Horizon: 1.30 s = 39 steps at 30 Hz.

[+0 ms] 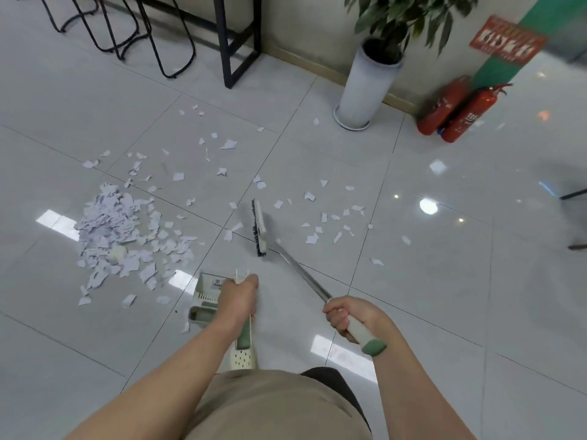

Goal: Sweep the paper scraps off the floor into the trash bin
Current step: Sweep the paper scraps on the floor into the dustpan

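Observation:
A heap of white paper scraps (117,230) lies on the grey tiled floor at the left. Loose scraps (330,217) are scattered across the middle and right. My right hand (347,314) grips the white and green handle of a broom, whose dark-bristled head (260,228) stands on the floor between the heap and the loose scraps. My left hand (239,295) grips the upright handle of a cream and green dustpan (206,296), which sits on the floor just right of the heap. No trash bin is in view.
A tall white planter (365,87) stands by the far wall. Two red fire extinguishers (457,112) lean to its right. Black stool legs and a table frame (235,42) stand at the top left. A chair leg (571,195) shows at the right edge.

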Tool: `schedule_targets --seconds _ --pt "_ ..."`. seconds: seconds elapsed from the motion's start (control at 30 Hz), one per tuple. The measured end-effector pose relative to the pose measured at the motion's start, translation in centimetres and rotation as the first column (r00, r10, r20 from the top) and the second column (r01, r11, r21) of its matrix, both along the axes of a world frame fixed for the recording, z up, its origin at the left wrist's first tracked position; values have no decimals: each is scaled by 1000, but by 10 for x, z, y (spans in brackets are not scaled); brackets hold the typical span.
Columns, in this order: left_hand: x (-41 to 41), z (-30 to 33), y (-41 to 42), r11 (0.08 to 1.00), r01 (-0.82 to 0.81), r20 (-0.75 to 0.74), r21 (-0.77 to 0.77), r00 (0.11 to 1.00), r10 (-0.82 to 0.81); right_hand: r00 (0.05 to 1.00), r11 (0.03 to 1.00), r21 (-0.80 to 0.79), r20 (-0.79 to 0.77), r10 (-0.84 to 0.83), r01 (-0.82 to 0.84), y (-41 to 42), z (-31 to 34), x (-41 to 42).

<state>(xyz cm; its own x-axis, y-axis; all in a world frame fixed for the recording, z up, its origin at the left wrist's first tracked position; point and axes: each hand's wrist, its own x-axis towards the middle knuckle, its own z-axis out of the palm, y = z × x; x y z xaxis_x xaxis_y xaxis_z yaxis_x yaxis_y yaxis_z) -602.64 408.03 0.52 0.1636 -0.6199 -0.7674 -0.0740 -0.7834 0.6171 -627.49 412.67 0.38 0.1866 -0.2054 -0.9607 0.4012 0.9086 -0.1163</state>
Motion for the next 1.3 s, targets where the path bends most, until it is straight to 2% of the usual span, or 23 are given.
schedule_targets --seconds 0.2,0.33,0.6,0.77,0.87,0.93,1.03,1.13,1.3 --pt "-49 -1 -21 988 152 2 -23 988 -152 966 977 -16 -150 -211 211 18 20 -83" --pt "-93 2 -32 988 151 -7 -27 988 -151 917 975 -47 -331 -222 219 22 17 -155" --pt "-195 -2 -35 991 136 -51 -3 989 -136 874 953 1 -398 -278 303 0 4 -318" --pt "-235 -16 -32 996 76 -28 52 997 -75 850 944 -6 -435 -298 329 -27 -19 -398" --pt "-245 -22 -24 996 47 0 73 999 -48 869 972 80 -469 -158 220 -47 -38 -425" --pt "-246 -19 -16 997 37 22 62 999 -39 901 983 129 -429 -61 128 -61 -47 -428" --pt "-247 -14 -7 999 32 59 13 998 -33 921 984 139 -357 153 -110 -74 -55 -403" --pt "-247 -8 -3 999 -48 82 -5 995 48 864 920 147 -317 391 -362 -78 -59 -354" --pt "-234 2 -5 979 -201 121 -24 972 202 741 767 119 -201 640 -630 -84 -58 -253"
